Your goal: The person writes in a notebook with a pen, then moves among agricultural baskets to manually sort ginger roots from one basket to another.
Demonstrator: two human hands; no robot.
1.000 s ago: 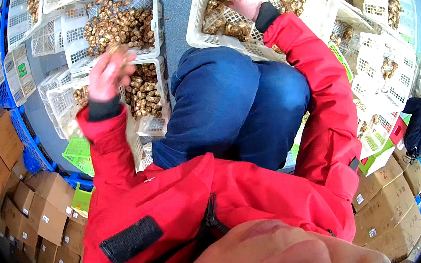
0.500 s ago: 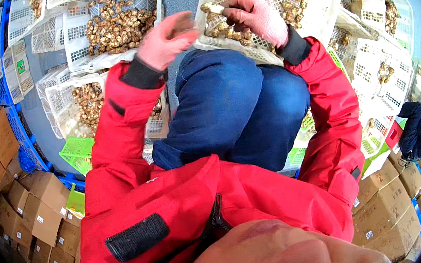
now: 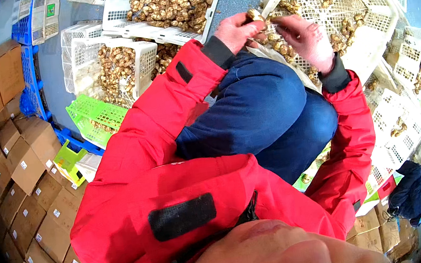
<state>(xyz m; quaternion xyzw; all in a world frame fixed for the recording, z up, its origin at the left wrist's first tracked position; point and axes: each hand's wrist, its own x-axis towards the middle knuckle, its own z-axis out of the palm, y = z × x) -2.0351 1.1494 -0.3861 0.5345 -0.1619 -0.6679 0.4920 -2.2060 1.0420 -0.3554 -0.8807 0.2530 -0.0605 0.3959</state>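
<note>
In front of my knees, my left hand (image 3: 236, 33) is closed on a brown-capped mushroom (image 3: 255, 15), gripped between thumb and fingers. Close to it on the right, my right hand (image 3: 309, 40) has its thumb and fingers pinched together beside the mushroom; what they hold, if anything, is too small to make out. Both hands are over the near left edge of a white plastic crate (image 3: 385, 13), in which brown mushrooms (image 3: 348, 30) lie in loose clusters on the mesh bottom.
A fuller white crate of mushrooms (image 3: 166, 5) stands at the far left, with another white crate (image 3: 145, 68) nearer. Green baskets (image 3: 95, 111) are by my left arm. Cardboard boxes (image 3: 46, 204) are stacked at lower left. Dark clothing (image 3: 412, 193) shows at the right.
The mushroom that was in my right hand is now in my left. My left hand has come across to the right, beside my right hand. The whole view has shifted.
</note>
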